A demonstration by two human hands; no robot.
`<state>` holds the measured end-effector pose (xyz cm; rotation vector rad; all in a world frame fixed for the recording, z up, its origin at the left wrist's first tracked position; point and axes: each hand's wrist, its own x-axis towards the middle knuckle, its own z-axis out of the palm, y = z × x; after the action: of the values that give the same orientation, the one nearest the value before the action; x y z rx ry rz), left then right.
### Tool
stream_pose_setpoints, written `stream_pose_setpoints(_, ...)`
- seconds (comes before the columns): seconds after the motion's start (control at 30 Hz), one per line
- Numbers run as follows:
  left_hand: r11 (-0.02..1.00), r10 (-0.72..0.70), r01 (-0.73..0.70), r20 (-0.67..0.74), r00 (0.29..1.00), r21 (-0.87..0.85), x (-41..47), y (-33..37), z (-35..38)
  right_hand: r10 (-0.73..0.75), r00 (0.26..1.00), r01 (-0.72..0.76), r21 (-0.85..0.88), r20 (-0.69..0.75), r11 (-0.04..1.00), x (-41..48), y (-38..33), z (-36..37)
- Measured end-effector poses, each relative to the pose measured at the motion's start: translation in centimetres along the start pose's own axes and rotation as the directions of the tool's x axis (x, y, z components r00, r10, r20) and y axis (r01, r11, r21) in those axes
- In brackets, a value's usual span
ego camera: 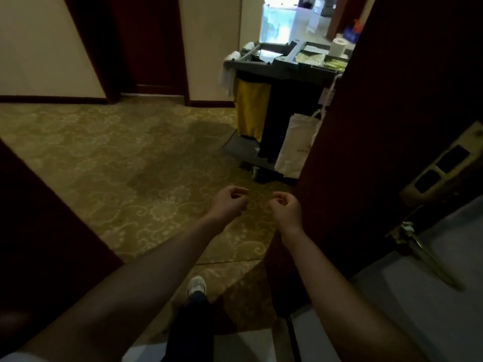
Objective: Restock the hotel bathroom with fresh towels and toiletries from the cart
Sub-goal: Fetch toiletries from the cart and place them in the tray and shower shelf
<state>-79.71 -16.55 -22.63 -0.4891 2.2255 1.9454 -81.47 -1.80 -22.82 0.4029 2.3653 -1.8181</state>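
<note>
Both arms are out front over the patterned carpet [117, 152], and the left hand [230, 202] and right hand [286, 209] hang side by side, close but apart, fingers loosely curled and holding nothing. Up ahead to the right stands the cart [277, 66] in the corridor, partly hidden behind the dark door [392, 100], well apart from both hands. There's a toilet roll [338, 47] on its top tray, a yellow bag [252, 111] on its near end and a white bag [295, 145] hanging low beside that.
</note>
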Motion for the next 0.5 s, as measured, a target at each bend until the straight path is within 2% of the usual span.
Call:
stream_pose_setpoints(0.23,0.995,0.03,-0.041,0.112,0.993,0.09,16.1,5.1,-3.4,0.043,0.991,-0.037,0.055,-0.127,0.998,12.8,-4.8,6.5)
stream_pose_setpoints(0.37,0.988,0.038,-0.063,0.171,0.985,0.144,23.6,8.3,-4.9,0.09,0.975,-0.063,0.138,-0.204,0.988,19.0,-7.9,8.6)
stream_pose_setpoints(0.5,0.986,0.009,-0.044,0.21,0.978,0.162,29.1,9.9,-5.0,0.096,0.958,-0.059,0.141,-0.269,0.988,23.0,-9.5,9.7)
